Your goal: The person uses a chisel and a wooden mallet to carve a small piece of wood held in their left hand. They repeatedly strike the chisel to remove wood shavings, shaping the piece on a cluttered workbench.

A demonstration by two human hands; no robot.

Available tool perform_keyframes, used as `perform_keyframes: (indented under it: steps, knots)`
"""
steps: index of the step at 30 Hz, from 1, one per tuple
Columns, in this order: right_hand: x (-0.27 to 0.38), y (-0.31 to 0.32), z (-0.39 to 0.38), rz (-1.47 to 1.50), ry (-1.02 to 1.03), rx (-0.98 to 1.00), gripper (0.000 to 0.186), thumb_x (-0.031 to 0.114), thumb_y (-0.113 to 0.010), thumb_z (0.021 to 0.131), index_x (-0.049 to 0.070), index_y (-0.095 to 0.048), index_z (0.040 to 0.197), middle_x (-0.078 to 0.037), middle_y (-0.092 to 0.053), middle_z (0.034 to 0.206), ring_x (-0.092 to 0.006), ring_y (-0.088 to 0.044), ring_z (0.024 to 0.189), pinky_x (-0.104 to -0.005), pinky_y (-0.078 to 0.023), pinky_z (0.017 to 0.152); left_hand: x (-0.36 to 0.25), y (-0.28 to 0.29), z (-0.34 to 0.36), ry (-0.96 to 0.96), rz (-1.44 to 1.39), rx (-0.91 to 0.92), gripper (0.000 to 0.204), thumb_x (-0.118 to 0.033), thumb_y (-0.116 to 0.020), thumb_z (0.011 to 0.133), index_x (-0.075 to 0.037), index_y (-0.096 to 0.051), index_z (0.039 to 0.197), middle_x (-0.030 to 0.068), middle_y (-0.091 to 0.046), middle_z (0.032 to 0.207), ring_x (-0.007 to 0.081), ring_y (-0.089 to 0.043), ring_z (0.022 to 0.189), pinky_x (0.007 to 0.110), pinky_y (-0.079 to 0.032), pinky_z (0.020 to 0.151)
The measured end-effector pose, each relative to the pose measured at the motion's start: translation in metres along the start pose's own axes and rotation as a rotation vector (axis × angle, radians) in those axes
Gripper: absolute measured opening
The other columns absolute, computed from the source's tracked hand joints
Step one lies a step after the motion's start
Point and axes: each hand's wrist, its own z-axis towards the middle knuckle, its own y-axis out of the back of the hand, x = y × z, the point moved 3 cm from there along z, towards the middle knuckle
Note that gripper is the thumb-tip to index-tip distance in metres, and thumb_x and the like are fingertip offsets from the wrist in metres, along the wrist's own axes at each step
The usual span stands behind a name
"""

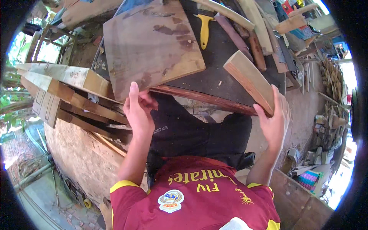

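My left hand point(140, 109) is at the near edge of a square, stained wooden board point(153, 46), index finger raised against it and other fingers loosely bent apart below the edge; I cannot tell if they bear any weight. My right hand point(274, 113) is closed on a rectangular wooden block point(245, 76), tilted with its far end toward the upper left, over the dark worktop point(226, 92). The worktop has a reddish wooden front edge point(203, 97). A yellow-handled scraper or brush point(204, 32) lies just right of the board.
Long timbers point(71, 90) project at the left of the worktop. Wooden handles and strips point(255, 46) lie at its back right. Stacked wood offcuts point(331, 82) line the floor at the right, near a colourful woven item point(308, 178). My legs point(203, 142) are below the front edge.
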Motion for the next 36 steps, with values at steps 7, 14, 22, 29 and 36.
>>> perform_keyframes:
  steps: [7, 14, 22, 29, 36]
  knots:
    - [-0.004, 0.014, -0.006, 0.241, -0.105, 0.205, 0.061, 0.018, -0.073, 0.072, 0.007, -0.048, 0.127, -0.016, -0.057, 0.102, -0.0358, -0.054, 0.096, -0.0425, -0.042, 0.085, -0.006, 0.015, -0.004, 0.073, 0.017, -0.016, 0.044, -0.042, -0.053, 0.091, -0.004, -0.056, 0.07, 0.0007, -0.038, 0.057, 0.0156, -0.041, 0.05, 0.029, -0.033, 0.044]
    - [-0.01, 0.009, -0.006, 0.182, -0.088, 0.11, 0.061, 0.021, -0.071, 0.074, 0.007, -0.047, 0.128, -0.011, -0.057, 0.098, -0.0302, -0.055, 0.091, -0.0403, -0.043, 0.079, -0.025, -0.016, -0.038, 0.32, 0.627, 0.832, 0.026, -0.023, -0.051, 0.095, 0.002, -0.06, 0.09, 0.007, -0.062, 0.073, 0.0106, -0.058, 0.062, 0.021, -0.045, 0.057]
    - [-0.011, 0.004, -0.006, 0.155, 0.017, 0.095, 0.067, 0.025, -0.072, 0.07, 0.008, -0.046, 0.13, -0.009, -0.057, 0.104, -0.0275, -0.054, 0.093, -0.039, -0.042, 0.079, -0.066, -0.146, -0.056, -0.577, 0.906, 0.738, 0.006, -0.007, -0.061, 0.086, -0.001, -0.062, 0.085, 0.0004, -0.061, 0.074, 0.0031, -0.054, 0.067, 0.018, -0.042, 0.059]
    - [-0.017, 0.001, -0.013, 0.208, 0.071, -0.031, 0.073, 0.013, -0.076, 0.061, 0.008, -0.048, 0.128, -0.006, -0.056, 0.099, -0.0246, -0.053, 0.088, -0.0363, -0.041, 0.073, -0.014, -0.27, -0.068, -1.027, 1.291, 1.265, 0.016, -0.004, -0.062, 0.074, -0.004, -0.065, 0.09, 0.0073, -0.064, 0.081, 0.0211, -0.062, 0.077, 0.033, -0.049, 0.07]
    - [-0.026, 0.003, -0.022, 0.287, 0.148, -0.023, 0.073, 0.013, -0.075, 0.06, 0.01, -0.048, 0.128, -0.004, -0.054, 0.1, -0.0223, -0.052, 0.089, -0.0367, -0.04, 0.074, 0.013, -0.32, -0.061, -1.403, 1.798, 1.204, 0.031, 0.0, -0.059, 0.064, -0.008, -0.067, 0.094, 0.0095, -0.064, 0.087, 0.0292, -0.06, 0.092, 0.041, -0.049, 0.078]
